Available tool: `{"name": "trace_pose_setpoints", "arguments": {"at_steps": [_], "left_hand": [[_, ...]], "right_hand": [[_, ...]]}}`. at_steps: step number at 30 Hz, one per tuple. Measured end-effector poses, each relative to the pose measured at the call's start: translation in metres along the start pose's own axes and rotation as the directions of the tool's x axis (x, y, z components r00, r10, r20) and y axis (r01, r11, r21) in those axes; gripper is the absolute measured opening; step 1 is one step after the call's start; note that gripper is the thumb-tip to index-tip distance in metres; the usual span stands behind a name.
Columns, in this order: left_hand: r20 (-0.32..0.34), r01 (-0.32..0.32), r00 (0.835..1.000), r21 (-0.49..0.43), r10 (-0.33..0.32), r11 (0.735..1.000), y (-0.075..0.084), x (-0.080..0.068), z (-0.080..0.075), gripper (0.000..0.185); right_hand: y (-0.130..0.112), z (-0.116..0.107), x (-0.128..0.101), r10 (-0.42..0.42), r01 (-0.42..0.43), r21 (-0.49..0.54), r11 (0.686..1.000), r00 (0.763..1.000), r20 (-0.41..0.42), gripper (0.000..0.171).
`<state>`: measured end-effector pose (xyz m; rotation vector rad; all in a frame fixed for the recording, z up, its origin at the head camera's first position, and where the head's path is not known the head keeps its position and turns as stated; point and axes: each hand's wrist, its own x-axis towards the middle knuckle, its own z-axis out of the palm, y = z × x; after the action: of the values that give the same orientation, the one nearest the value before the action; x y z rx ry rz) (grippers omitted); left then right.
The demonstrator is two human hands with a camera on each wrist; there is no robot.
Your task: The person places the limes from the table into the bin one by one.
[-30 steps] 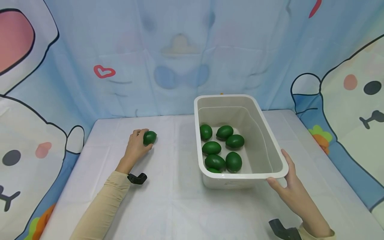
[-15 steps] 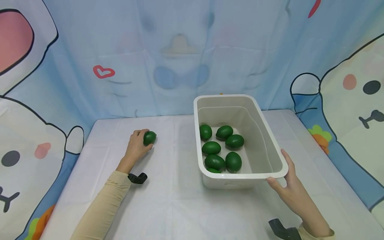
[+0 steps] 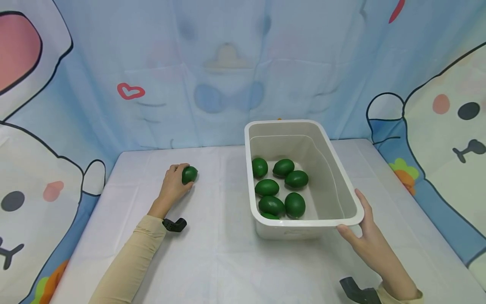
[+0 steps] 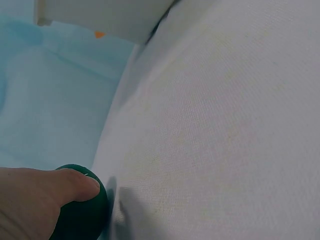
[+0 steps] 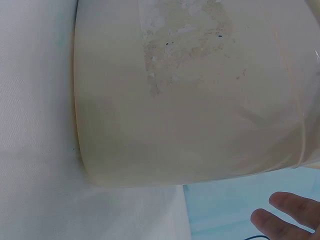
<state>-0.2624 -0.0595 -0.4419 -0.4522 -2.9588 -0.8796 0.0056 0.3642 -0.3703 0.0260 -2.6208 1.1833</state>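
Observation:
At the left of the table in the head view, my left hand holds a dark green lime between thumb and fingers. The left wrist view shows the thumb lying across this lime, right at the white cloth. To the right stands a deep white plastic bin with several more green limes lying on its floor, grouped toward its left side. My right hand touches the bin's near right corner, thumb at the front rim and spread fingers along the right side. Two straight fingertips show beside the bin wall.
A white cloth covers the table. Behind it hangs a blue curtain printed with cartoon animals, meeting the table's back edge close behind the bin. Black wrist mounts are worn on both arms.

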Motion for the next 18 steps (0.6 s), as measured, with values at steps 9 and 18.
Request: {"name": "trace_pose_setpoints", "arguments": {"at_steps": [9, 18], "left_hand": [[-0.002, -0.001, 1.000, -0.035, 0.001, 0.999, 0.0013, 0.0015, 0.0010, 0.059], [-0.010, 0.001, 1.000, -0.038, -0.001, 0.999, 0.0013, 0.0027, 0.0023, 0.057]], "right_hand": [[-0.0016, 0.0001, 0.0010, 0.005, -0.005, -0.006, 1.000, 1.000, 0.005, 0.106], [-0.0018, 0.0000, 0.0010, 0.006, -0.006, 0.001, 1.000, 1.000, 0.008, 0.105]]}}
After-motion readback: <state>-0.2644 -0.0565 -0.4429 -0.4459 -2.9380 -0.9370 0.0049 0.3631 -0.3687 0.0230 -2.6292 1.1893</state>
